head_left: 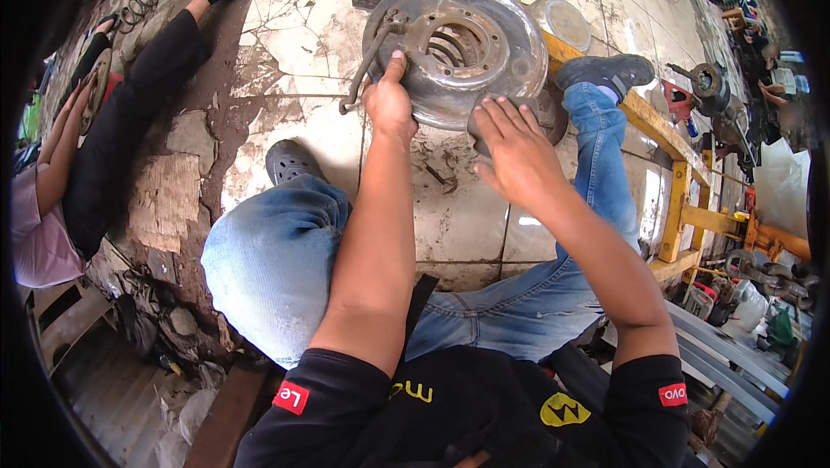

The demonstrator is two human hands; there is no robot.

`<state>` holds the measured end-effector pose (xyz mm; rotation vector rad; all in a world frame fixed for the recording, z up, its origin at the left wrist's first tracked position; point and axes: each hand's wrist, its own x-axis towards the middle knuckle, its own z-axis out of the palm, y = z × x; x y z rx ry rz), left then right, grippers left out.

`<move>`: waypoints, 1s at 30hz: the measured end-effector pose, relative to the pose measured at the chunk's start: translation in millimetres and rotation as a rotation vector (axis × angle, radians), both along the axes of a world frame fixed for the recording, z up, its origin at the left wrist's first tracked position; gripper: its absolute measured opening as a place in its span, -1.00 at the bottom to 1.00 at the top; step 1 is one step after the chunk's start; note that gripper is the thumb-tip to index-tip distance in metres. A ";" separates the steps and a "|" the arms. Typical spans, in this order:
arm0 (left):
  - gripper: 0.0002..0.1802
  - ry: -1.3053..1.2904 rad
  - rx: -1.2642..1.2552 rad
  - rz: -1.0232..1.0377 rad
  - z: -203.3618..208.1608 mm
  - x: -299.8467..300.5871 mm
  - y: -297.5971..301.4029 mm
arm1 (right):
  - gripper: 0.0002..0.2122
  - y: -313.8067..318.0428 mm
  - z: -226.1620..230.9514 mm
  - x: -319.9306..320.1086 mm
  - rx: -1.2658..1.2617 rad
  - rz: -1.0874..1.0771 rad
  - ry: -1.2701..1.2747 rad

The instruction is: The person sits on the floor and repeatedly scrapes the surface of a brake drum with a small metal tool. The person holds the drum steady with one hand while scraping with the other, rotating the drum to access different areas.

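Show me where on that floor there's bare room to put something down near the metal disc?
Bare tile lies left of the round metal plate, between it and the other person's black-trousered leg, above the grey clog. Another patch sits between the person's two jeans legs, below the right hand. It is crowded right of the plate: yellow frame, parts and tools. The left hand holds the plate's rim.

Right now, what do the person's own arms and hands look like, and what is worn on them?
Both forearms are bare, with no gloves on the left hand or right hand. Black short sleeves end above the elbows, each bearing a small red patch.
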<state>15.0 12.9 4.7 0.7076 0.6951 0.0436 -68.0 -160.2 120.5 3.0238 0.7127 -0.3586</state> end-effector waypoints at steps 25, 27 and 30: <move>-0.48 -0.097 -0.246 -0.053 16.4 -15.2 -15.0 | -0.46 10.4 -6.4 0.6 0.097 -0.002 -0.061; -0.51 -0.067 -0.226 0.002 17.6 -12.4 -14.6 | -0.47 9.2 -7.0 -3.3 0.100 0.011 -0.097; -0.50 -0.029 -0.151 0.040 20.7 -9.6 -21.0 | -0.50 11.5 -15.2 3.6 0.070 -0.011 -0.124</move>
